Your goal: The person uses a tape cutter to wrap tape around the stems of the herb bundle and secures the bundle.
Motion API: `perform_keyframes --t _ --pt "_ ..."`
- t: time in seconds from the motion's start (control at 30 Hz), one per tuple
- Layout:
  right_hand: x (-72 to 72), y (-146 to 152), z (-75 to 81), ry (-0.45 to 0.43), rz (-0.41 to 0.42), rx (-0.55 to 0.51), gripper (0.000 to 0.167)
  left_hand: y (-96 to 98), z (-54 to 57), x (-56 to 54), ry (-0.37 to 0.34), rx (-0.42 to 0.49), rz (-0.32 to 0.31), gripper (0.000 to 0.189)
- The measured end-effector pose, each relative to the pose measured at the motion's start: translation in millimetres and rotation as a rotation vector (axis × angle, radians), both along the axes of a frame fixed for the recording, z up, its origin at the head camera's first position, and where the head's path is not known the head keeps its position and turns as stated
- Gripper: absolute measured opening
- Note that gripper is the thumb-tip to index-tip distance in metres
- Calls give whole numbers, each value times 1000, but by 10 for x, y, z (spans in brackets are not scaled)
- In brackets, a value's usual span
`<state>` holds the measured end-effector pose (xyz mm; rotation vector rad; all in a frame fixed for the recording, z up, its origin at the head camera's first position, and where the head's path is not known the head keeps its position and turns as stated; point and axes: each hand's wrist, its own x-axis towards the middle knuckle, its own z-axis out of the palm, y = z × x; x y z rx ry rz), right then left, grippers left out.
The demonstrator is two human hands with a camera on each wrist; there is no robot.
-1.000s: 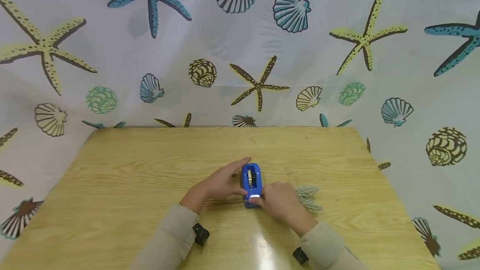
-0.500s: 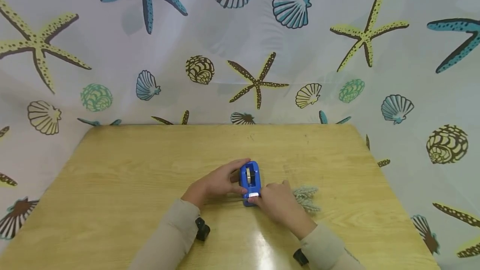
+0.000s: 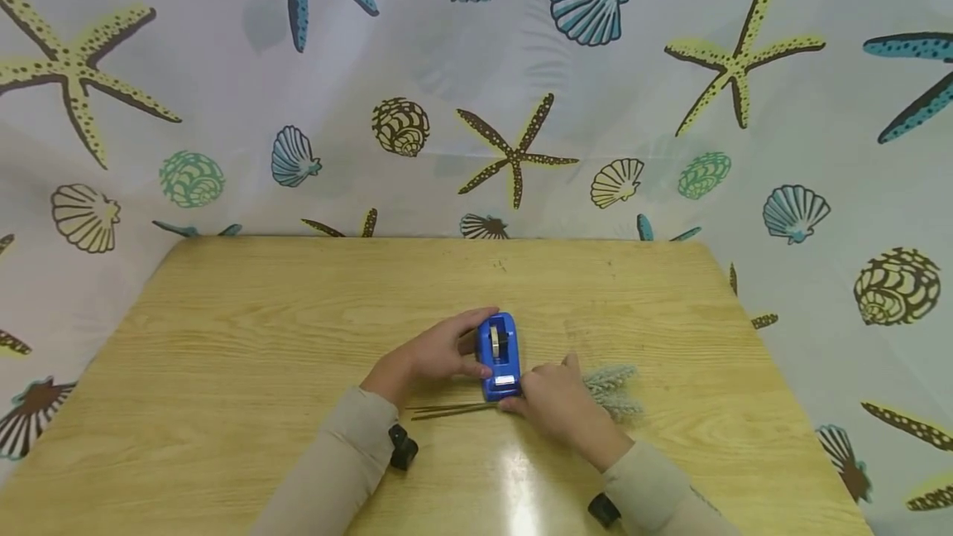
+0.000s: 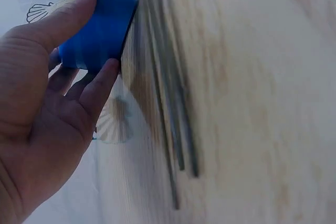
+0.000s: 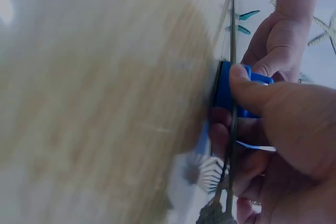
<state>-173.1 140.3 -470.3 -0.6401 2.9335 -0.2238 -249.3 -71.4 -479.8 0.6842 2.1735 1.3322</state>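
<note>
My left hand [image 3: 442, 350] grips a blue tape dispenser [image 3: 510, 369] from its left side, thumb on the near part and fingers round the far side. A roll of tape [image 3: 495, 343] sits in its well. My right hand [image 3: 554, 404] pinches a small bunch of thin stalks by their stems [image 3: 454, 410], just at the near end of the dispenser. Pale green, wheat-like heads [image 3: 614, 391] stick out to the right of that hand. In the left wrist view, several bare stem ends [image 4: 176, 129] run past the blue dispenser [image 4: 105, 19]. My right thumb [image 5: 241, 77] presses on the stems in the right wrist view.
Everything lies on a light wooden table [image 3: 298, 296]. A white cloth [image 3: 447, 189] printed with starfish and shells hangs behind it and at both sides. Each forearm wears a black wrist camera [image 3: 403, 447] near the sleeve cuff.
My right hand has drawn the stems slightly toward me, off the near end of the dispenser. More of their left ends shows, fanned apart. The left hand keeps its grip on the dispenser.
</note>
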Motion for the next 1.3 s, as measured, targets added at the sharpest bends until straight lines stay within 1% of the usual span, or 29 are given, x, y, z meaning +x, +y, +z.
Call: perform_keyframes --t 0.07,0.13,0.2,0.27,0.3,0.37,0.43,0.53,0.63,0.73,0.8,0.83,0.9,0.97,1.03,1.07,1.1,1.13,1.23,1.3 --pt "-1 22 -27 -18 3 -23 41 8 -15 8 4 -8 5 94" --pt "9 41 -44 -45 1 -53 41 15 -15 30 44 -55 14 94" --pt "31 51 -39 -60 7 -80 41 17 -4 64 120 -127 28 94" --pt "53 54 -29 -76 20 -98 42 16 24 104 197 -193 55 95" --pt "56 52 -25 -79 26 -104 42 15 40 125 224 -221 72 95" --pt "58 51 -7 -72 28 -106 42 16 71 160 270 -243 102 95" --pt "52 52 11 -65 20 -103 41 21 81 189 299 -241 127 93" --pt "42 52 39 -53 6 -103 40 27 77 237 323 -236 160 92" --pt "39 49 55 -55 8 -118 39 31 60 302 325 -231 192 87" --pt "36 45 60 -52 7 -123 38 47 67 361 318 -229 205 84" --pt "32 39 67 -48 3 -127 38 58 79 390 327 -231 212 82" --pt "30 34 73 -48 -1 -132 39 61 85 404 339 -236 223 79" --pt "32 25 83 -45 -2 -137 39 61 106 440 364 -254 280 66" --pt "35 15 94 -47 0 -142 41 53 136 488 399 -277 348 46" --pt "46 8 105 -46 1 -152 43 41 171 545 407 -294 385 24" --pt "57 8 110 -45 2 -152 43 36 188 574 408 -302 384 16" --pt "69 6 119 -46 1 -157 44 32 202 602 402 -309 363 13" --pt "85 7 126 -48 -1 -160 46 26 208 628 397 -317 326 14" --pt "138 7 147 -69 -10 -193 51 18 205 699 340 -299 208 22" --pt "168 2 158 -90 -17 -217 52 17 192 736 302 -273 160 25"
